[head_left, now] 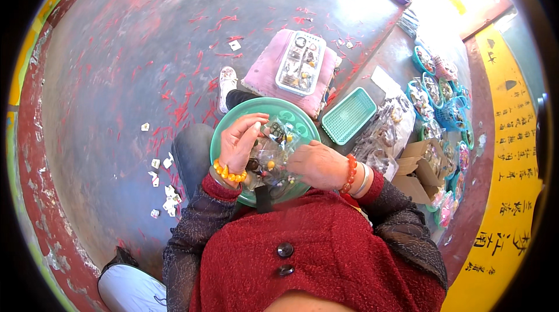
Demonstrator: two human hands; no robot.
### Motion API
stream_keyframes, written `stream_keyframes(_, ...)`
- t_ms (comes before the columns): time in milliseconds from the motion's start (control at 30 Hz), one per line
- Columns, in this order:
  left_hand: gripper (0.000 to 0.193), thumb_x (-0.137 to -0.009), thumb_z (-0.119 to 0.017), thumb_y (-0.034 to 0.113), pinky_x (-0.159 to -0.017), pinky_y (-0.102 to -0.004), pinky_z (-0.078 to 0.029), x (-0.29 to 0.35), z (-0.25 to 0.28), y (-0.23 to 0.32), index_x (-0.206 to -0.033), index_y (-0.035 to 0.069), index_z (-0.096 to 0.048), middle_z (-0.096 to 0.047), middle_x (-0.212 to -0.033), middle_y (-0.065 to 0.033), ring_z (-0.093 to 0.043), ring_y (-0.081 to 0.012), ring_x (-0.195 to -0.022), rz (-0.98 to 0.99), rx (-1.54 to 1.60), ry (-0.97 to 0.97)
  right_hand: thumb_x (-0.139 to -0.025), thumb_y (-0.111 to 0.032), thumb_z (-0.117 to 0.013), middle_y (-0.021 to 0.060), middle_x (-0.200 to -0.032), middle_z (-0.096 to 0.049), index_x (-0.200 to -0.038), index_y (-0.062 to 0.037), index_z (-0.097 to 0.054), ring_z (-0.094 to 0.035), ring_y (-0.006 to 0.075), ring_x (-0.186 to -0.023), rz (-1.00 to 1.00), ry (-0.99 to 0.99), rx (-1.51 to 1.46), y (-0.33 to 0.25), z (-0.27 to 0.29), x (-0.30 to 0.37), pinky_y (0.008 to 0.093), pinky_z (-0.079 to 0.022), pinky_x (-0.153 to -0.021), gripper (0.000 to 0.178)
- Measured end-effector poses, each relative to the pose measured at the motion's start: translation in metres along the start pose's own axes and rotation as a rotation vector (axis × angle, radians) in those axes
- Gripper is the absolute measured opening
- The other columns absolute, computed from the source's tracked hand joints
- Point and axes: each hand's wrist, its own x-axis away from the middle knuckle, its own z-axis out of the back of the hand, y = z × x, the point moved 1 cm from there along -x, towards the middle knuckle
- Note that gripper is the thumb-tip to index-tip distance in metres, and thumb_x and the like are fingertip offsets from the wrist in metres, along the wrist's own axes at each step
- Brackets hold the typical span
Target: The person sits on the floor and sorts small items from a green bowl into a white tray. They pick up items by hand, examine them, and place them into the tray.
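A round green plastic basin (218,137) rests on my lap. In it lie clear plastic bags (269,155) with small trinkets and beads in dark, yellow, white and pink. My left hand (237,144) is over the basin's left side, thumb close to the fingertips; whatever they pinch is too small to make out. On the right, my right hand (321,165) has its fingers curled closed at the bags' edge, hiding what is between them. A yellow bead bracelet (230,174) circles my left wrist; a red bead bracelet (350,173) and a pale bangle are on my right.
Beyond the basin, a white tray (301,63) of small trinkets sits on a pink cushion (265,70). To the right are an aqua basket (349,116), a heap of clear bags (391,126), a cardboard box (416,166) and several filled baskets (451,115). Red scraps litter the floor.
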Motion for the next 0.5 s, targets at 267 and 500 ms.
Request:
stream_keyframes(267,0.02,-0.089,-0.051,0.011,-0.078,-0.0258,-0.047,0.0,-0.001,0.001,-0.097,-0.001,-0.064,-0.061,-0.108,-0.0083,-0.058,-0.0118,-0.088,0.02,0.017,-0.013,-0.068,-0.019,-0.066,0.0029,-0.089,-0.058,-0.089,-0.0109,-0.063,-0.056,0.0208,-0.093,0.008,-0.162,-0.04,-0.001,-0.008,0.007,0.0347,-0.041,-0.078,0.023)
stream_keyframes(500,0.02,-0.089,-0.051,0.011,-0.078,-0.0262,-0.047,-0.001,-0.001,-0.001,-0.097,-0.001,-0.065,-0.061,-0.107,-0.008,-0.058,-0.012,-0.088,0.012,-0.004,-0.022,-0.068,-0.016,-0.066,0.006,-0.104,-0.057,-0.099,-0.0086,-0.06,-0.053,0.0251,-0.102,0.065,-0.192,-0.129,0.01,-0.011,0.014,0.0396,-0.043,-0.085,0.033)
